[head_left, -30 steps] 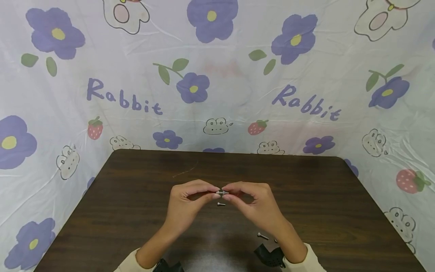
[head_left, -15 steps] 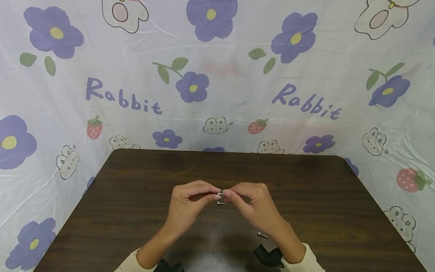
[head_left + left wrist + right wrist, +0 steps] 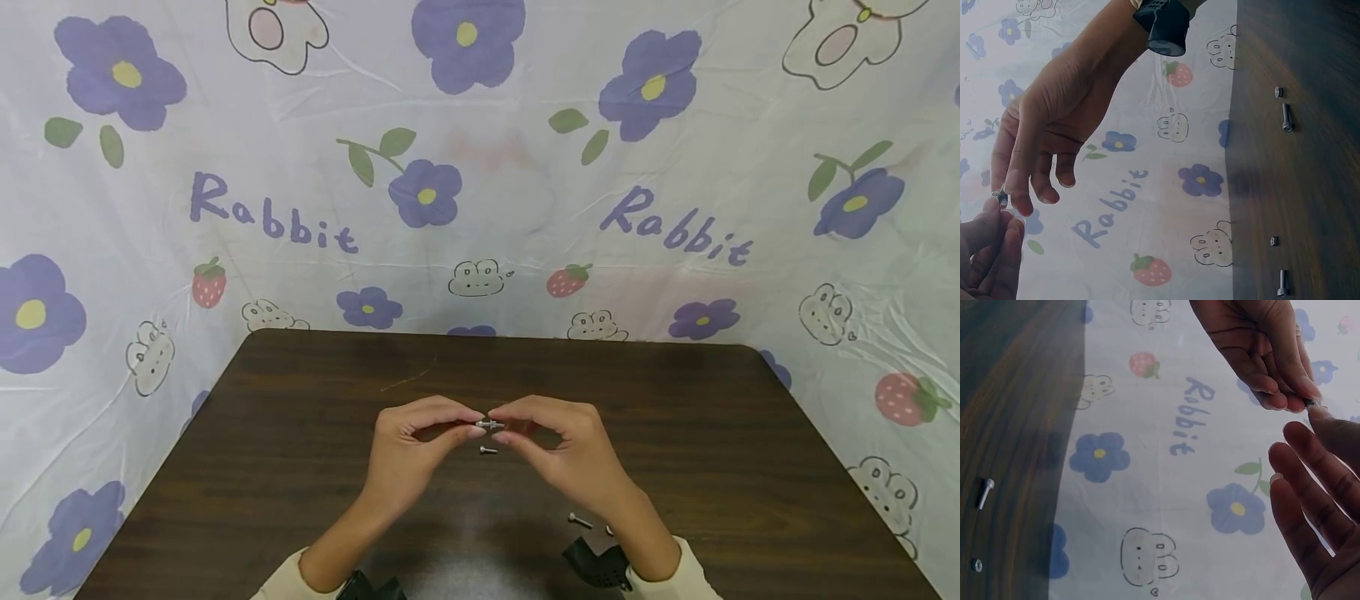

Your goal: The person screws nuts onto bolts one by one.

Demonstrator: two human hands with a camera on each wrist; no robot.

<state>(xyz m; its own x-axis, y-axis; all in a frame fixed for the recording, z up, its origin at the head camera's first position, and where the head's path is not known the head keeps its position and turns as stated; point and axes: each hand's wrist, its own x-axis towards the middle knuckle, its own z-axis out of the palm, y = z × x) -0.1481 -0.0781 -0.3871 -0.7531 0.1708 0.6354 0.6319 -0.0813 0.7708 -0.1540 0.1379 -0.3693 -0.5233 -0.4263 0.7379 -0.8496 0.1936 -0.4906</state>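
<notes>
In the head view, my left hand [image 3: 408,446] pinches a small silver bolt [image 3: 482,424] between thumb and forefinger above the table. The thumb and forefinger of my right hand [image 3: 566,446] curl round a nut [image 3: 493,425] on the bolt's shank, one fingertip above it and one below. The shank's end pokes out toward the right palm. From the right wrist, the right thumb [image 3: 1335,431] reaches up to the bolt, while the other fingers spread apart. The left wrist view shows the right hand [image 3: 1041,131] coming down to the bolt from above.
Beneath the hands lies a loose bolt [image 3: 488,451] on the dark wooden table [image 3: 300,467]. Another bolt [image 3: 580,521] and a partly hidden nut [image 3: 609,530] are by the right forearm. Another loose nut [image 3: 1274,240] shows from the left wrist. Patterned cloth [image 3: 480,150] surrounds the table.
Half a second ago the right fingertips were closed over the bolt's end. Now they have parted and shifted slightly, showing nut and shank. The left hand has barely moved.
</notes>
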